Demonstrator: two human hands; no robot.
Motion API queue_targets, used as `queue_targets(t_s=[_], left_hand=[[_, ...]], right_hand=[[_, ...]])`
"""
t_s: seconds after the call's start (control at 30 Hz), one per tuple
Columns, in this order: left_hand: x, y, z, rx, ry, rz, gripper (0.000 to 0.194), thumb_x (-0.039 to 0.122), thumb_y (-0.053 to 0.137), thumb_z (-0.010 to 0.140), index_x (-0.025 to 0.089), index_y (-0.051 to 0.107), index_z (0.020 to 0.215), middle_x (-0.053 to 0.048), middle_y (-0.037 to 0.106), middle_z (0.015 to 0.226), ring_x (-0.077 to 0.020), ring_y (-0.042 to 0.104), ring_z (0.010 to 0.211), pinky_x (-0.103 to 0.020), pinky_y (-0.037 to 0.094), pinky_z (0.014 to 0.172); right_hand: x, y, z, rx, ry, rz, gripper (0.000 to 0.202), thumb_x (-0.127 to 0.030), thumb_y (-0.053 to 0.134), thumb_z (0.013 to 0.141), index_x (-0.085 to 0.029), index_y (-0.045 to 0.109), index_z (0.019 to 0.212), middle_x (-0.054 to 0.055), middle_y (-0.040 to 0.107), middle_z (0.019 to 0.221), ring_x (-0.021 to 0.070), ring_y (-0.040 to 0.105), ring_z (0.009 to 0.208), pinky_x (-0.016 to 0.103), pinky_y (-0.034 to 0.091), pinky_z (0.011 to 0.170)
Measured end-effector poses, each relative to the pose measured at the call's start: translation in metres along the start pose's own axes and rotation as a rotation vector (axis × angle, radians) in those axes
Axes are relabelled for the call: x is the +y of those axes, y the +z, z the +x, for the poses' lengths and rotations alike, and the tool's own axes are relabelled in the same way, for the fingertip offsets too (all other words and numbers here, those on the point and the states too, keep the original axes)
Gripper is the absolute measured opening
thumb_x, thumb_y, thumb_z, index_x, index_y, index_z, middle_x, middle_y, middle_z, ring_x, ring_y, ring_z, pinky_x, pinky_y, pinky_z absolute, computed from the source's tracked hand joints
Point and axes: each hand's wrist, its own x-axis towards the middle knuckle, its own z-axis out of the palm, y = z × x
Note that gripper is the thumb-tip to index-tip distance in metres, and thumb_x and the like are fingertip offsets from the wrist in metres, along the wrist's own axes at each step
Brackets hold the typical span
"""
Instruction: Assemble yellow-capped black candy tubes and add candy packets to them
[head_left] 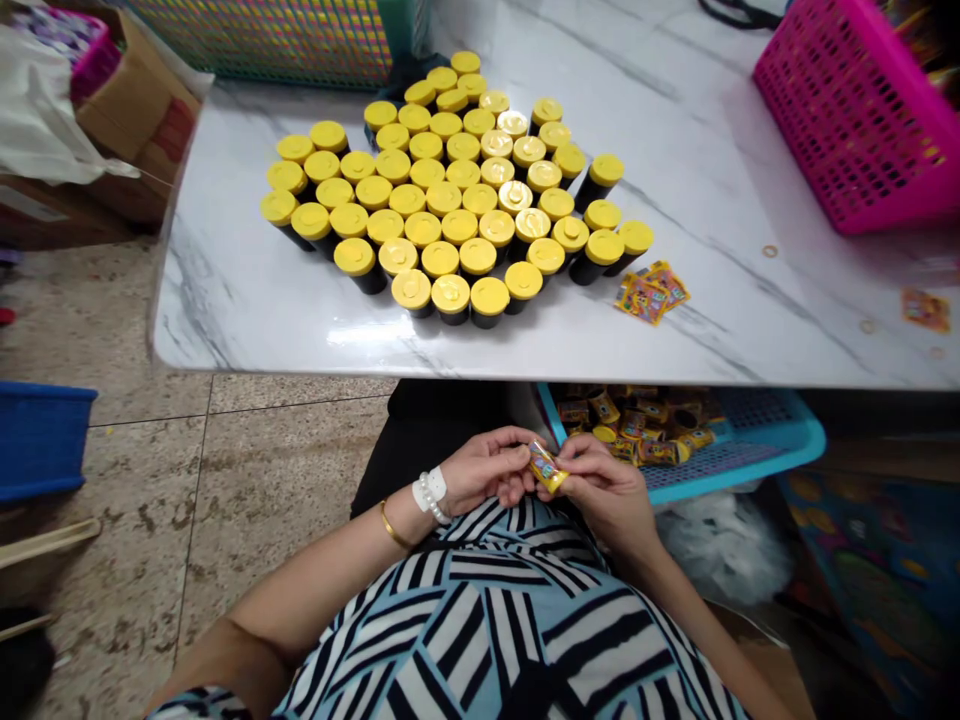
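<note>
Over my lap, just below the table's front edge, a small yellow canister [546,466] with a colourful printed label lies tilted between my hands. The thumb and fingers of my left hand [480,466] pinch its upper end. My right hand [606,488] grips the lower yellow end. Beside my right hand, under the table edge, a blue basket [772,440] holds several similar labelled canisters [634,424]. On the table stand many upright black canisters with yellow lids [442,197], packed close together. Colourful printed labels [646,297] lie in a small overlapping pile to their right.
A pink basket [847,130] stands at the table's right, and a green basket [300,45] at the back left. Another printed label [925,310] and a small ring [770,251] lie on the marbled table [720,345]. Cardboard boxes [139,115] stand left of it.
</note>
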Motion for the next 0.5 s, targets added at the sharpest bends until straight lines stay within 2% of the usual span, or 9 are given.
queue_targets(t_s=[0.1, 0.2, 0.27, 0.4, 0.5], left_hand=[[0.000, -0.005, 0.000, 0.008, -0.006, -0.046, 0.052, 0.037, 0.085, 0.067, 0.013, 0.062, 0.108, -0.003, 0.068, 0.076, -0.0078, 0.060, 0.051, -0.017, 0.046, 0.047], [0.001, -0.005, 0.002, 0.012, -0.018, -0.059, 0.052, 0.036, 0.086, 0.066, 0.012, 0.063, 0.105, -0.003, 0.068, 0.076, -0.0073, 0.060, 0.051, -0.016, 0.046, 0.046], [0.002, -0.003, 0.002, 0.008, -0.037, -0.051, 0.050, 0.038, 0.086, 0.066, 0.012, 0.063, 0.102, 0.000, 0.065, 0.066, -0.0056, 0.055, 0.044, -0.014, 0.041, 0.041], [0.003, 0.003, 0.002, 0.066, -0.064, 0.008, 0.042, 0.049, 0.078, 0.072, 0.013, 0.056, 0.076, 0.005, 0.056, 0.046, -0.0027, 0.037, 0.027, -0.013, 0.022, 0.027], [0.003, 0.005, 0.000, 0.025, -0.079, -0.012, 0.046, 0.055, 0.075, 0.073, 0.013, 0.057, 0.080, 0.002, 0.061, 0.050, -0.0052, 0.044, 0.028, -0.014, 0.026, 0.027]], right_hand=[[0.006, -0.001, -0.003, 0.008, 0.015, 0.087, 0.016, -0.015, 0.076, 0.077, -0.029, 0.075, 0.086, 0.000, 0.051, 0.098, 0.0100, 0.066, 0.064, 0.030, 0.062, 0.058], [0.005, 0.002, -0.004, -0.013, 0.032, 0.129, 0.015, -0.015, 0.074, 0.079, -0.029, 0.073, 0.084, -0.002, 0.050, 0.096, 0.0091, 0.066, 0.061, 0.028, 0.061, 0.054], [0.001, 0.003, -0.004, -0.019, 0.032, 0.106, 0.015, -0.017, 0.071, 0.082, -0.031, 0.073, 0.089, -0.001, 0.051, 0.099, 0.0091, 0.066, 0.063, 0.027, 0.061, 0.055], [-0.006, 0.002, -0.001, -0.123, 0.013, -0.123, 0.025, -0.019, 0.069, 0.085, -0.031, 0.073, 0.107, 0.004, 0.052, 0.114, 0.0129, 0.069, 0.078, 0.030, 0.063, 0.071], [-0.003, 0.000, 0.000, -0.134, -0.042, -0.146, 0.021, -0.017, 0.071, 0.083, -0.031, 0.076, 0.098, 0.003, 0.053, 0.104, 0.0137, 0.068, 0.077, 0.030, 0.063, 0.068]])
